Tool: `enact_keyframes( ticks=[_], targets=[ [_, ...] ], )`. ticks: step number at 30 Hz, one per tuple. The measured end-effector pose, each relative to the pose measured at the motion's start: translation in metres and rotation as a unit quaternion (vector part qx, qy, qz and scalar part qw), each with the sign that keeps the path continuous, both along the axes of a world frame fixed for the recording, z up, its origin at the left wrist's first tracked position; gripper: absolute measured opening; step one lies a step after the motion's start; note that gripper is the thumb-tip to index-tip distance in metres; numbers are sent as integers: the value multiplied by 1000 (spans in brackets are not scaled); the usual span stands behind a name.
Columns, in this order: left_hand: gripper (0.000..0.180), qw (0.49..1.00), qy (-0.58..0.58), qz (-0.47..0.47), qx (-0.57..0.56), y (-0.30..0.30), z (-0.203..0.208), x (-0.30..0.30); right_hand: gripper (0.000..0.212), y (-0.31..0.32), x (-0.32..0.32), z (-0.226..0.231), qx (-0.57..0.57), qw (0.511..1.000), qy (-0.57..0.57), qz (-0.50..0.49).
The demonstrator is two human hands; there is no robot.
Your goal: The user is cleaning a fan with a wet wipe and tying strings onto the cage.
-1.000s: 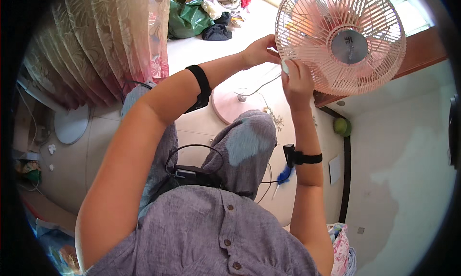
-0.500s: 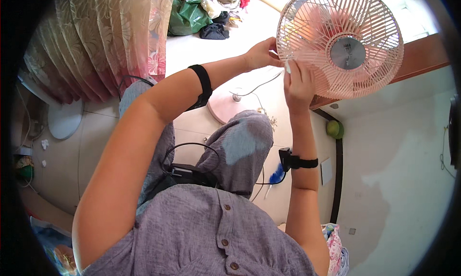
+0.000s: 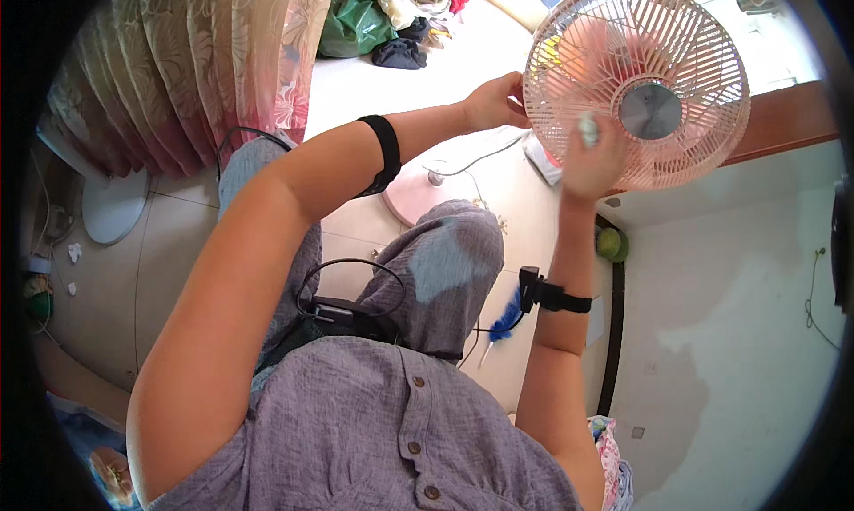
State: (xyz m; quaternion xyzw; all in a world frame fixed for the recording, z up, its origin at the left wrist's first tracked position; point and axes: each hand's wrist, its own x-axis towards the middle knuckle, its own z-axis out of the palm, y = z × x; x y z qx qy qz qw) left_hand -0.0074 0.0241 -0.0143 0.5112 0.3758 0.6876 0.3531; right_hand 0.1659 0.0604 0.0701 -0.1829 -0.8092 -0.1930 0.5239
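Note:
A pink pedestal fan with a round slatted grille and a silver centre cap stands at the upper right. My left hand pinches the left rim of the grille between thumb and fingers. My right hand, a little blurred, is closed on a small white wad, tissue or cloth, at the lower left of the grille's front. Pink blades show through the slats. Below my left forearm, the round pink base rests on the floor beside my knee.
Bags and clothes are heaped at the back. A patterned curtain hangs at left, near white scraps on the floor. A thin cable crosses near the base. A blue feathery duster and green round object lie at right.
My right hand has moved right across the front of the grille with the white wad. The fan sits slightly further right and lower in view; my left hand stays at its rim.

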Motion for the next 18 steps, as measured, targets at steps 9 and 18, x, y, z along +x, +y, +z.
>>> enact_keyframes(
  ticks=[9,18],
  targets=[
    [62,999,-15,-16,25,-1,0,-4,22,-7,-11,-6,58,980,-186,40],
    [62,998,25,21,57,6,-8,-2,22,-32,-46,5,115,971,-186,96]
  ],
)
